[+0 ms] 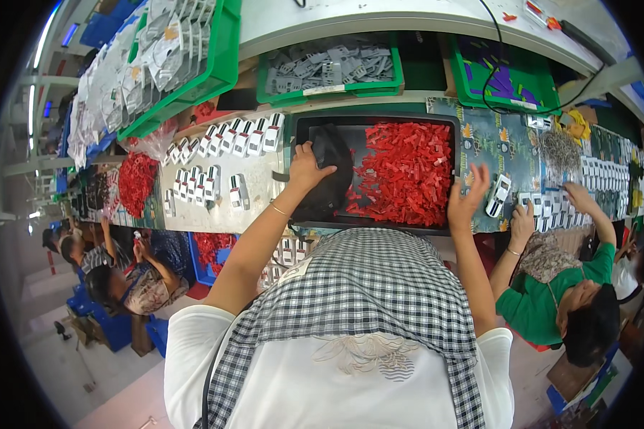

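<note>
On a long work table (215, 207) stands a black rectangular plastic tray (304, 129) full of small red plastic parts (408, 171). The left hand (306, 168) grips a black fabric bag (329, 175) at the tray's left end, fingers closed on it. The right hand (469, 196) hovers open, holding nothing, at the tray's right edge.

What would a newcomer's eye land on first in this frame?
The heap of bright red plastic parts filling the black tray at centre. Next, the left hand resting on a black rounded object at the tray's left end, with the right hand raised open by its right edge.
</note>
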Demonstrator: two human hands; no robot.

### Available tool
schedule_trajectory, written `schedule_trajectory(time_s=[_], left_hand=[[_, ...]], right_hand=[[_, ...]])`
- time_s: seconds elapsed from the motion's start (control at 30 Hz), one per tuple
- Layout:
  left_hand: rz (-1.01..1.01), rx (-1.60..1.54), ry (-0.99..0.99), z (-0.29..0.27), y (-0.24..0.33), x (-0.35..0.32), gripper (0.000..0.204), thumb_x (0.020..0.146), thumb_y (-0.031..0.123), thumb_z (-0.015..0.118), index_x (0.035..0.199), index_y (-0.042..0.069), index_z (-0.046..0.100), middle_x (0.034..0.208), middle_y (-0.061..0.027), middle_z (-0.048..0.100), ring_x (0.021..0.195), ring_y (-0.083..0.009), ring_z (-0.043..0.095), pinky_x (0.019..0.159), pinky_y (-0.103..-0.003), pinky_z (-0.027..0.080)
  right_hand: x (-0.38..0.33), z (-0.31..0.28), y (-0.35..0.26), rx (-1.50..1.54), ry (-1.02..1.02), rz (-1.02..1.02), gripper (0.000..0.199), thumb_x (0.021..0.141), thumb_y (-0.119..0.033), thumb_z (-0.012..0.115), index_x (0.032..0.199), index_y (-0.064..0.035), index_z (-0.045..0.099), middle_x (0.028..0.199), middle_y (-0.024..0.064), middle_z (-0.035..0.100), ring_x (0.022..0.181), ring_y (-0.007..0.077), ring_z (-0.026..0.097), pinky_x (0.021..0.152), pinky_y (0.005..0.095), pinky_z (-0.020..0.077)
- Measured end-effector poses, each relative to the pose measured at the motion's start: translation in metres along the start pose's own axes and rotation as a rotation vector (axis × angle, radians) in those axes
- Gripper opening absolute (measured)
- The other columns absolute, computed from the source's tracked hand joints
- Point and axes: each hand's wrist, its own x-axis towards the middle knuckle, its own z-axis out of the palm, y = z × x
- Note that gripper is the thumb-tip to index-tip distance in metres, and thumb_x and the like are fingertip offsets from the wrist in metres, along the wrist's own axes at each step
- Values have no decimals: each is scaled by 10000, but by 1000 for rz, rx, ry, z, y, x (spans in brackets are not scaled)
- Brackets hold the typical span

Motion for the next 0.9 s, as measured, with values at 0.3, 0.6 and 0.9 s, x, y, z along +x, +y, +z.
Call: schedule_trajectory(time_s=[0.3, 0.6, 0.9], left_hand=[[-51, -180, 51, -1, -5, -5, 696, 594, 320, 834, 1060, -5, 433, 1039, -198, 495, 938, -383, 537, 776, -426, 480], [155, 136, -87, -11, -5, -66, 344, 766, 374, 671, 829, 54, 562, 782, -128, 580, 803, -343, 569, 651, -437, 476], [26, -466, -13, -78, -25, -14, 288, 860, 237, 600, 721, -3, 521, 548, -109, 505, 504, -174, 491, 488, -320, 378]], right_hand=[[-11, 15, -41, 162, -270, -174, 383, 787, 66, 542, 1152, -51, 540, 1275, 175, 431, 1173, 343, 458, 955, 385, 412], [-39, 54, -39, 296, -760, -375, 256, 790, -4, 548, 1040, -51, 577, 1112, 124, 548, 1008, 309, 547, 841, 386, 470], [-76, 155, -63, 368, -1333, -503, 292, 867, -173, 531, 1148, -99, 551, 1261, 114, 472, 1188, 300, 436, 985, 422, 372]])
